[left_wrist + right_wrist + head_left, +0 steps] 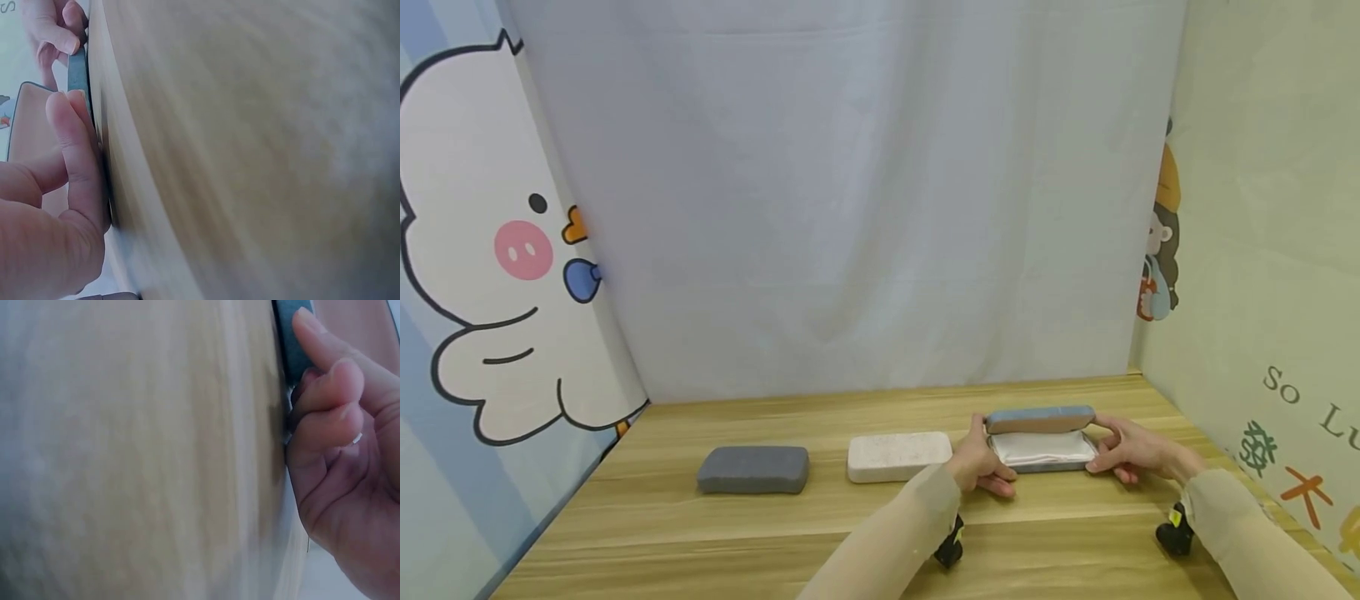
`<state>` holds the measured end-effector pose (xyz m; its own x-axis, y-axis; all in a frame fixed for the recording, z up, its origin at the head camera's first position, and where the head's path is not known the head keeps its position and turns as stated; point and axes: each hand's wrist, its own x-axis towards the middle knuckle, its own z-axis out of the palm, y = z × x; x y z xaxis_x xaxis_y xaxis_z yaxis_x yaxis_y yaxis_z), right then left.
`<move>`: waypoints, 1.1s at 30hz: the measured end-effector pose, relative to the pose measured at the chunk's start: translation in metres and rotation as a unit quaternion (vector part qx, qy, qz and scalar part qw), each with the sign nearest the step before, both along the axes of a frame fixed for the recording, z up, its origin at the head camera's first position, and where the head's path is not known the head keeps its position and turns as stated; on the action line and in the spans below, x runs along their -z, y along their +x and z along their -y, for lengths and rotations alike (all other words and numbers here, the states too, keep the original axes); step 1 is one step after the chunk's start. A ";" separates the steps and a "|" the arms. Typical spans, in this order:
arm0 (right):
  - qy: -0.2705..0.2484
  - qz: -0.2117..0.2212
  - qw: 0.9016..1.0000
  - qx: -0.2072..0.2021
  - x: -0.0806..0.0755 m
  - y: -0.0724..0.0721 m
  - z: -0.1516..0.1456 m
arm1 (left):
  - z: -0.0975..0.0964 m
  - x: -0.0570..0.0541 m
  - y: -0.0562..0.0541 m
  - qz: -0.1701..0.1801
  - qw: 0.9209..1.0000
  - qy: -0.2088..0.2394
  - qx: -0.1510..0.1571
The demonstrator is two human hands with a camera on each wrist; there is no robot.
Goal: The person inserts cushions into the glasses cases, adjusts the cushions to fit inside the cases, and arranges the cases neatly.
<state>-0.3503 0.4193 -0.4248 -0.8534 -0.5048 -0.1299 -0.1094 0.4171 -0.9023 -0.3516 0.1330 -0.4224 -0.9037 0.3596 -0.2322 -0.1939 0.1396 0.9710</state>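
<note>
A blue glasses case (1040, 419) sits on the table at the right, its lid raised at the back. White cloth (1045, 447) lies inside the lower half. At the case's left end, my left hand (981, 460) grips it, thumb at the front corner and fingers up by the lid. My right hand (1138, 450) holds the opposite end in much the same way. Both wrist views show the lid's pinkish lining (34, 125) behind the fingers, and the lower half's dark front edge (294, 344) shows beside my right thumb.
Left of my left hand lies a closed white glasses case (898, 457), close to the wrist. Farther left is a closed grey glasses case (754, 469). A pale curtain (887, 208) hangs behind the wooden table (715, 550), with printed panels on both sides.
</note>
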 end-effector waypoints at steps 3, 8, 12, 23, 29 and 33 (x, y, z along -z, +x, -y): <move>-0.011 -0.003 1.000 -0.003 0.001 0.000 0.000 | 0.000 0.000 0.001 -0.005 1.000 -0.005 -0.002; -0.021 -0.003 1.000 -0.004 0.002 0.001 0.001 | 0.001 0.000 0.001 -0.010 1.000 -0.005 0.000; -0.030 0.003 1.000 -0.005 0.002 0.002 0.001 | 0.001 0.000 0.001 -0.015 1.000 -0.009 0.001; -0.048 0.014 0.999 -0.005 0.002 0.006 0.001 | 0.001 -0.002 0.006 -0.026 0.999 -0.018 -0.006; -0.046 0.009 0.999 -0.006 0.001 0.006 0.001 | 0.001 -0.002 0.006 -0.033 0.999 -0.008 -0.002; -0.059 0.011 0.998 -0.016 0.002 0.006 0.001 | 0.001 -0.001 0.005 -0.036 0.999 -0.014 -0.008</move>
